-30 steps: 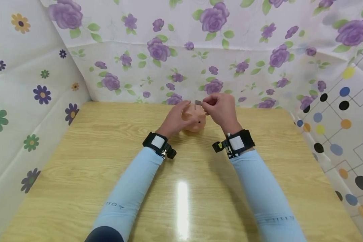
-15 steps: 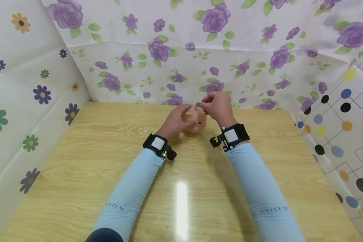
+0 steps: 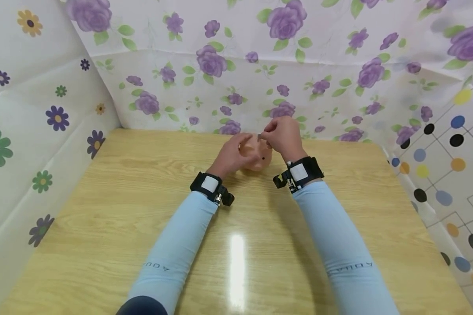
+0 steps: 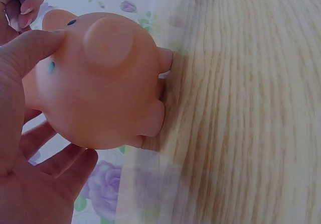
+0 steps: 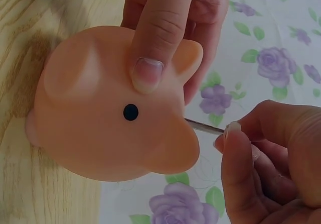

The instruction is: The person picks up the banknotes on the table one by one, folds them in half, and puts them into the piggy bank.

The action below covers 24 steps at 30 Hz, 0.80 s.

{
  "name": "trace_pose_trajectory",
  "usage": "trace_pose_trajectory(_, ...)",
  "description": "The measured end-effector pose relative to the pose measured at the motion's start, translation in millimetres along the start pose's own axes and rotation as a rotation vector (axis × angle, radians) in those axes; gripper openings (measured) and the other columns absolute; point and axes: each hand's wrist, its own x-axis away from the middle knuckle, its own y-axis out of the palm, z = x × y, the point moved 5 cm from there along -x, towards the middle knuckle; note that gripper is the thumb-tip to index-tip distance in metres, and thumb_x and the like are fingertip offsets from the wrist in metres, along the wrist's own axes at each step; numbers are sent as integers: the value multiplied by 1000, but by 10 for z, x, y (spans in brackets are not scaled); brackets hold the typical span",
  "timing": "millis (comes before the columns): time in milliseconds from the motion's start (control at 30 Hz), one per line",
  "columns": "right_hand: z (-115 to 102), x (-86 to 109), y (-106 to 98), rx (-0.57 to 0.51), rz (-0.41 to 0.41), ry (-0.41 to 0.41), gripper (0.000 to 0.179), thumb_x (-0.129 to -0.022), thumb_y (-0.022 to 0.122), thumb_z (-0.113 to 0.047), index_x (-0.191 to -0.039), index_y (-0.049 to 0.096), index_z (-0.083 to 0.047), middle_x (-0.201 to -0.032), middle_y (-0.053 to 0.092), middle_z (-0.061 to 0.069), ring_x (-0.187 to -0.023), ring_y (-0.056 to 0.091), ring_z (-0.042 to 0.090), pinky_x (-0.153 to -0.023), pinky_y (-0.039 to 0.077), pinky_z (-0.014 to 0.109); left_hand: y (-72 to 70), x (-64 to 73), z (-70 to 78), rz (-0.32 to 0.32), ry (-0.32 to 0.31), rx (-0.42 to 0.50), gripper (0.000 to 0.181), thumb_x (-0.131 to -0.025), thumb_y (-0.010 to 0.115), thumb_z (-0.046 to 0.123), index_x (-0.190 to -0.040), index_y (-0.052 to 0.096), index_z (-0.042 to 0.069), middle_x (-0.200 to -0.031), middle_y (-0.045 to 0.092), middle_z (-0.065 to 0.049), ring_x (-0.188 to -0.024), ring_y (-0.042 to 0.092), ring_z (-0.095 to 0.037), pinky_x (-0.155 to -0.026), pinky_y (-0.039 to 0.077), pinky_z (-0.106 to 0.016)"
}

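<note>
A peach-coloured pig-shaped piggy bank (image 3: 263,161) stands upright on the table, its snout (image 4: 108,42) facing the left wrist camera. My left hand (image 3: 230,155) holds it from the left, with the thumb (image 5: 149,71) on its forehead between the eyes and the other fingers round its side. Behind the ears, my right hand (image 3: 285,136) pinches a thin, flat grey piece (image 5: 204,126) between thumb and fingers. Seen edge-on in the right wrist view, that piece reaches to the bank's top behind one ear (image 5: 175,148), which hides its far end.
The wood-grain table (image 3: 142,210) extends in front of and beside the hands. A cloth with purple flowers (image 3: 153,74) hangs close behind the bank. More patterned cloths stand at the left (image 3: 23,175) and the right (image 3: 437,153).
My right hand has moved slightly left and down toward the bank's top, and less of the grey piece shows in the head view. The left hand keeps its hold on the piggy bank.
</note>
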Motion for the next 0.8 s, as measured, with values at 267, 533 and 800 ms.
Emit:
trace_pose_trajectory(267, -14, -34, 23, 39, -32, 4, 11, -84, 82, -13, -77, 77, -7, -69, 72, 8, -56, 64, 19, -53, 50, 28, 3, 4, -1, -3, -6, 14, 79, -87, 81, 46, -153, 47, 20, -161, 42, -1, -152, 36, -21, -121, 36, -39)
trace_pose_trajectory(533, 0, -80, 150, 109, -57, -33, 16, -90, 81, -20, -82, 78, -6, -81, 75, 10, -73, 68, 24, -64, 56, 35, 15, 6, -1, -1, -7, 31, 77, -87, 81, 41, -153, 48, 19, -160, 43, -1, -151, 37, -21, -120, 37, -38)
trace_pose_trajectory(800, 138, -76, 271, 110, -8, -72, 17, -91, 79, -22, -89, 80, -5, -88, 77, 11, -81, 71, 26, -73, 59, 40, 62, 16, -3, -12, -9, 24, 77, -88, 80, 43, -154, 47, 20, -162, 42, -2, -152, 35, -23, -122, 35, -41)
